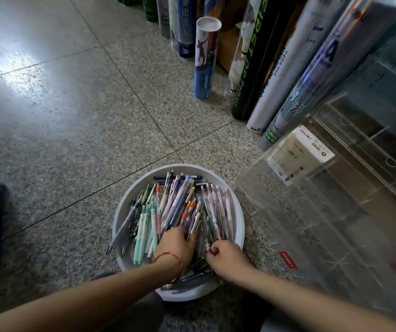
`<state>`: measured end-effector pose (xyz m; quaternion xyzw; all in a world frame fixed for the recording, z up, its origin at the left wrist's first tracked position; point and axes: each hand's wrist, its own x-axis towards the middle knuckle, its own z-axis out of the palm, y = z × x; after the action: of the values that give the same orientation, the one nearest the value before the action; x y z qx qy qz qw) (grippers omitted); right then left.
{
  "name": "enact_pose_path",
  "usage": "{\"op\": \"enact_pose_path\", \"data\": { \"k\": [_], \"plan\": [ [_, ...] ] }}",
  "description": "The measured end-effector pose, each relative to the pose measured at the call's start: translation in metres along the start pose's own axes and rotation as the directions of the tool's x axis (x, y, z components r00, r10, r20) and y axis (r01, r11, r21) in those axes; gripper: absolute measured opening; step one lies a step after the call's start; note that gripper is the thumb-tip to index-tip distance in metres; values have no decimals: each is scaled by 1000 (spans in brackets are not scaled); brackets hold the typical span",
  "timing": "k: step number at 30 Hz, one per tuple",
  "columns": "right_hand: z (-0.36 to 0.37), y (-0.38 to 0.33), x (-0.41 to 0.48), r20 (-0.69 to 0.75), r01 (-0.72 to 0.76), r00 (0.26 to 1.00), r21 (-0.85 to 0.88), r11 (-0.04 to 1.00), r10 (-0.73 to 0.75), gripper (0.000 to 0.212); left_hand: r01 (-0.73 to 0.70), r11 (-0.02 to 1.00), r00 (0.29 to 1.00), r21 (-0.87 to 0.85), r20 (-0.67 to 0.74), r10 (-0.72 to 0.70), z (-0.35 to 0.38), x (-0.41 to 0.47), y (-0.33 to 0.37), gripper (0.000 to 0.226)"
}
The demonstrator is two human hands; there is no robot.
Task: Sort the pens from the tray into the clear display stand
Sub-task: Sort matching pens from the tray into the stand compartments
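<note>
Round white tray [122,212] of mixed pens [180,204], set on the floor just beside the clear display stand [324,224]. The left hand [176,245] is dug fingers-down into the pile, so its grasp cannot be told; pens at the pile's right side are pinched by the curled fingers of the right hand [228,258]. Because the pens lie crossed and crowded, neighbours may be dragged up and spilled over the rim.
</note>
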<state>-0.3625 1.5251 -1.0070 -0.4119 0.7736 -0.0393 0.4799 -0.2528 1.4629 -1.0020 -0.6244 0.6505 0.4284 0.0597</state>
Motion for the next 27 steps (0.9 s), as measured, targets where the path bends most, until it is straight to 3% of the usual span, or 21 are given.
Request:
{"op": "enact_pose_path", "data": {
  "k": [4, 8, 11, 15, 18, 20, 22, 24, 26, 27],
  "plan": [
    [-7, 21, -2, -24, 37, 999, 182, 983, -33, 34, -25, 998, 1000, -60, -7, 25, -5, 5, 17, 16],
    [-15, 21, 0, -78, 62, 996, 243, 968, -44, 31, -12, 997, 999, -73, -40, 9, -6, 10, 23, 12],
    [-23, 11, -1, -102, 113, 991, 250, 962, -90, 28, -80, 995, 990, -52, -121, 73, -3, 5, 31, 23],
    [-28, -9, -5, 40, 250, 961, 289, 924, -272, 16, -59, 938, 998, -342, -29, 53, 2, 5, 45, 19],
    [-41, -15, 11, 48, 226, 966, 327, 918, -255, 29, 0, 883, 998, -470, -60, -32, -2, 16, 45, 21],
    [-56, -9, 35, -145, 173, 980, 266, 948, -138, 33, 48, 791, 998, -610, -3, -63, -9, 23, 46, 19],
    [-65, -4, 55, -313, 81, 949, 127, 989, -38, 21, 69, 768, 998, -637, 40, -57, -18, 27, 46, 16],
    [-64, -4, 66, -277, 1, 961, -20, 1000, -7, 4, 39, 816, 999, -577, 27, -28, -23, 31, 46, 15],
    [-52, -8, 74, -159, -34, 987, -108, 994, 17, 36, 24, 834, 1000, -551, 21, -16, -25, 35, 45, 18],
    [-48, -10, 76, -148, -34, 989, -134, 990, 14, 41, 26, 829, 999, -558, 30, -12, -25, 36, 46, 19]
  ]
}}
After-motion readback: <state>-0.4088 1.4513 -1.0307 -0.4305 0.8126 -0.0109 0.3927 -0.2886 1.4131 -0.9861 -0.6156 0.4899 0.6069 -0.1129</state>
